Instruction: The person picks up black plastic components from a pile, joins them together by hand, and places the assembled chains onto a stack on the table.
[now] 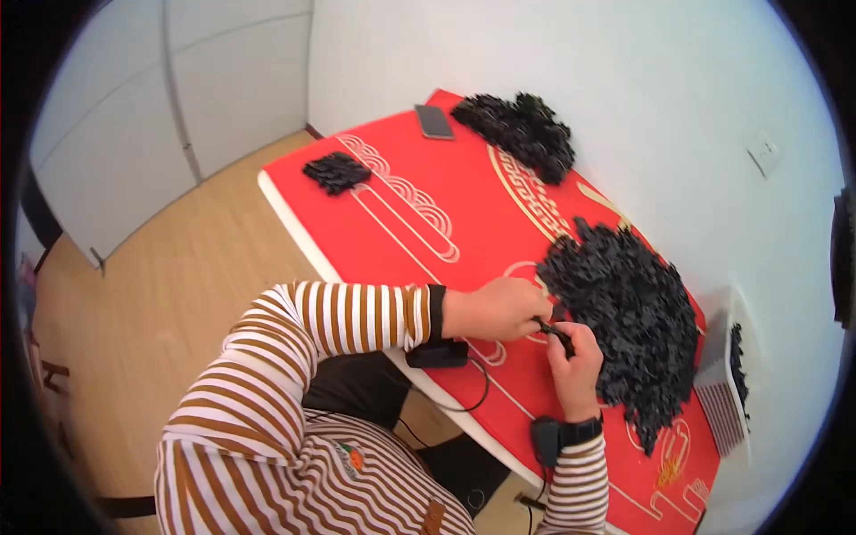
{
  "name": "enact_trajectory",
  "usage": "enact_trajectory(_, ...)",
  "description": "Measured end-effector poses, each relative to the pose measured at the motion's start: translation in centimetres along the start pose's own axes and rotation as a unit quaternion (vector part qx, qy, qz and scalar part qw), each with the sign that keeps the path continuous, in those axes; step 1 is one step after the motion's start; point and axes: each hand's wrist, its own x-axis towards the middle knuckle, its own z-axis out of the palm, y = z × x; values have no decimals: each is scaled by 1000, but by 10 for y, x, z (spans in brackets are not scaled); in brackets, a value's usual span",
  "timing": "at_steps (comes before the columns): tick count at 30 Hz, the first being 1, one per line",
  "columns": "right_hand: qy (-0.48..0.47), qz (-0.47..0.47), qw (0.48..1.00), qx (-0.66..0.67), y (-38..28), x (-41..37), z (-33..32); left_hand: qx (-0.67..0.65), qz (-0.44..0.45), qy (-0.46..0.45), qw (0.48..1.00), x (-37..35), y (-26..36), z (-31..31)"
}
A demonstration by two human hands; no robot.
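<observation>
My left hand (501, 308) and my right hand (575, 361) meet over the red tablecloth (446, 192), both pinching one small black piece (554, 331) between their fingertips. The hands sit at the near edge of a large heap of small black pieces (629, 312). A second heap of black pieces (522, 132) lies at the far end by the wall. A small flat cluster of black pieces (337, 171) lies near the far left corner. Both arms wear brown-and-white striped sleeves.
A phone (434, 121) lies flat at the table's far edge. A black device with a cable (437, 354) hangs below my left wrist, another (546, 440) by my right wrist. A white basket (727, 392) holding black pieces stands at the right. White wall behind, wooden floor left.
</observation>
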Motion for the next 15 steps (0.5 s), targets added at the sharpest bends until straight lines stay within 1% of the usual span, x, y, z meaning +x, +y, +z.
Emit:
enact_trajectory(1,7,13,1000,11,-7,0,0,82,11,19,996,-5,1,-7)
enact_trajectory(4,39,-41,998,-29,-3,0,-2,241,-102,46,964,-29,-13,-50)
enact_trajectory(5,38,-40,998,-28,-1,0,-4,231,-127,75,962,-41,-26,-67)
enact_trajectory(6,27,-13,1000,2,-1,-2,-4,220,-151,104,958,-54,-42,-84)
enact_trajectory(8,5,39,997,60,-2,-4,-3,255,-258,138,922,-79,-61,-120)
enact_trajectory(10,3,62,992,108,7,-8,3,327,-333,116,877,-96,-69,-152)
enact_trajectory(12,-10,83,987,134,10,-10,4,380,-365,106,843,-110,-79,-170)
enact_trajectory(15,0,71,990,119,13,-10,3,451,-385,100,799,-123,-84,-178)
